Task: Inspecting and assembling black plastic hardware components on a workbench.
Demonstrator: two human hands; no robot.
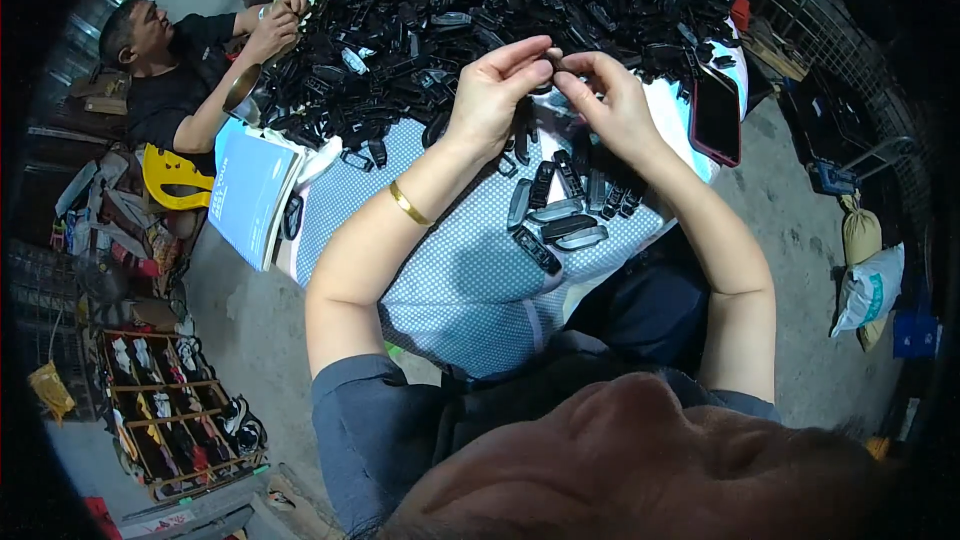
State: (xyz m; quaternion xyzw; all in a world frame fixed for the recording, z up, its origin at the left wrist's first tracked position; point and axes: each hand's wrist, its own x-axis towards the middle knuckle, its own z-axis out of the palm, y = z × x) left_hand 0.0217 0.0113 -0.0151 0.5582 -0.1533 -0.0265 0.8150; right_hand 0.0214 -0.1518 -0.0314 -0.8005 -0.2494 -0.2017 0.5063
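My left hand (492, 92) and my right hand (608, 100) meet above the table, fingertips pinched together on one small black plastic part (553, 58). A gold bangle sits on my left wrist. Below my hands a short row of black and grey plastic parts (560, 220) lies on the blue dotted cloth (450, 280). Beyond my hands a large heap of black plastic parts (480, 10) covers the far side of the table.
A phone in a red case (716, 115) lies at the table's right edge. A pale blue booklet (250, 195) hangs over the left edge. Another person (180, 70) in black works at the far left. A shoe rack (175, 410) and white sacks (868, 285) stand on the floor.
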